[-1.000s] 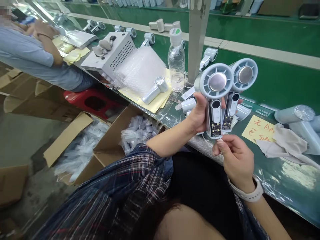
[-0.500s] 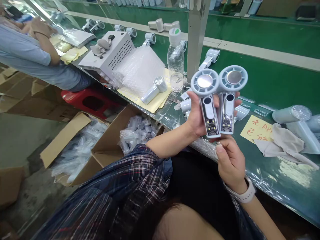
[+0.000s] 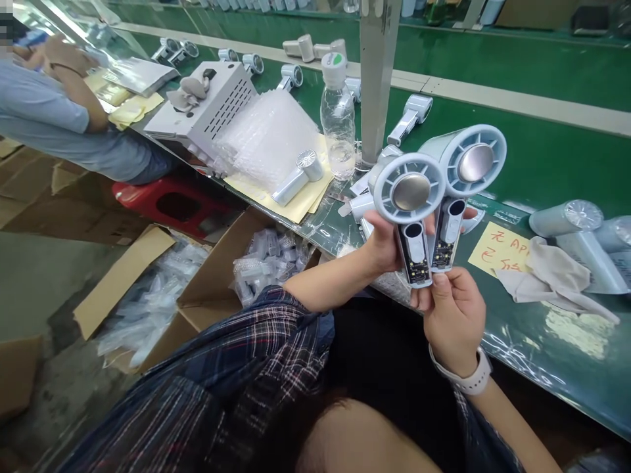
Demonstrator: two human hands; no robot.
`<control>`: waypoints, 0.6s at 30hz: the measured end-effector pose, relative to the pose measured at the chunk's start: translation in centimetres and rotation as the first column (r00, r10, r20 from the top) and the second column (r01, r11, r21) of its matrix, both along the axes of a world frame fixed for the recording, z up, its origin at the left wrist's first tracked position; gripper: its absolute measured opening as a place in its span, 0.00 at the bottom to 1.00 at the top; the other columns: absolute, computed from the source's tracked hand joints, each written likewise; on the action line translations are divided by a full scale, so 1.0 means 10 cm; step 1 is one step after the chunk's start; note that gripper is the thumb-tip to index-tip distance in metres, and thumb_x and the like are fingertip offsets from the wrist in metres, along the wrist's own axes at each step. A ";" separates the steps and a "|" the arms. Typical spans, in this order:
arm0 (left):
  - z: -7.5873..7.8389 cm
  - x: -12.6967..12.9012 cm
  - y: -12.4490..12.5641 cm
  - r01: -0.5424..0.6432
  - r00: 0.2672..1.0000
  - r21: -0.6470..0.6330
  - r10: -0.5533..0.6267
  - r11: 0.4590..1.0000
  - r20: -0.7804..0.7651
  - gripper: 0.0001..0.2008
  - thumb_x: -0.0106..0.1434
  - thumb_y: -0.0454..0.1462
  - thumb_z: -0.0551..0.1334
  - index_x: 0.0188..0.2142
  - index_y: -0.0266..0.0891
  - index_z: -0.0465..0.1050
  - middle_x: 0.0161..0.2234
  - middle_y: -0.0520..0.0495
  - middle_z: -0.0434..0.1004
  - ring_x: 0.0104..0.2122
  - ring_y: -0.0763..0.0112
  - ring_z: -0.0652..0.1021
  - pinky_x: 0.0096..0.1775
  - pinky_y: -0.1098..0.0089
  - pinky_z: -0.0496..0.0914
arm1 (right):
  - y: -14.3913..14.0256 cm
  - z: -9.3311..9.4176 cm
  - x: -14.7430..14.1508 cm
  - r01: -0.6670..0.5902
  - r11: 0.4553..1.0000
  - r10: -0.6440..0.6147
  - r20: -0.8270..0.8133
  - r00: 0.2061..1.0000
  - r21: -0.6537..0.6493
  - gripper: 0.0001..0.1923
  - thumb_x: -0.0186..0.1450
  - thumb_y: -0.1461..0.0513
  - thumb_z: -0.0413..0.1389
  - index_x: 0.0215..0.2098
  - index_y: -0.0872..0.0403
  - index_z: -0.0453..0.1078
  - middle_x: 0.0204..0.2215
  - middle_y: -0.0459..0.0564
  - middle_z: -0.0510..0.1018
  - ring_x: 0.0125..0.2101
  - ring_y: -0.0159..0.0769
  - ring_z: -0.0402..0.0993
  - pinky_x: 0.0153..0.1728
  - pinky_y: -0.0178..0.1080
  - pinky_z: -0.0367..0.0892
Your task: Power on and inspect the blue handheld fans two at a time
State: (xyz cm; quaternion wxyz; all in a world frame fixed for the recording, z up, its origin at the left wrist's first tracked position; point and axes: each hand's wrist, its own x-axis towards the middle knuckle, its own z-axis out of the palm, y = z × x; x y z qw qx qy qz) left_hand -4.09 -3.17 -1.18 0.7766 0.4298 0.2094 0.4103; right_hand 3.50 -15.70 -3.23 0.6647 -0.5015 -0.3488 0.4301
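Two fans (image 3: 411,190), right of centre, look part-assembled, their boards (image 3: 418,271) uncovered; your left hand (image 3: 386,248) grips both handles (image 3: 450,230), your right hand (image 3: 456,316) pinches at their lower ends.

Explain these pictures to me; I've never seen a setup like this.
There is no robot here, only a person's two bare hands. Every picture comes from one camera worn on that person's head, looking forward and down. The left hand holds two pale-blue fan-like devices side by side, circuit boards showing in their handles. The right hand, with a white band on its wrist, is at the handles' lower ends. On the green bench are a clear bottle, a white vented box, and a grey cloth partly over a yellow note.
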 end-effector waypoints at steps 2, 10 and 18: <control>-0.04 0.02 -0.02 -0.031 0.999 0.042 0.029 0.999 0.045 0.57 0.29 0.89 0.39 0.28 0.44 0.64 0.43 0.34 0.80 0.66 0.35 0.74 0.53 0.46 0.82 | -0.01 -0.02 0.01 0.001 1.000 -0.001 -0.006 1.000 -0.004 0.13 0.77 0.53 0.61 0.37 0.49 0.68 0.17 0.36 0.67 0.19 0.32 0.69 0.27 0.37 0.68; 0.01 0.04 0.07 -0.139 0.961 -0.135 0.167 0.981 0.221 0.47 0.49 0.84 0.50 0.28 0.42 0.65 0.52 0.38 0.81 0.61 0.46 0.79 0.53 0.52 0.81 | -0.05 -0.03 0.29 0.008 0.992 -0.072 0.494 0.866 0.129 0.18 0.76 0.54 0.57 0.29 0.51 0.67 0.39 0.50 0.79 0.39 0.41 0.77 0.44 0.45 0.71; 0.05 -0.06 0.08 -0.028 0.961 -0.121 0.060 0.992 0.271 0.44 0.57 0.80 0.52 0.27 0.40 0.68 0.52 0.38 0.81 0.61 0.43 0.80 0.54 0.50 0.79 | -0.04 0.02 1.09 0.468 0.881 -0.197 0.854 0.481 -0.060 0.25 0.63 0.54 0.63 0.57 0.54 0.78 0.49 0.65 0.84 0.42 0.58 0.83 0.45 0.61 0.76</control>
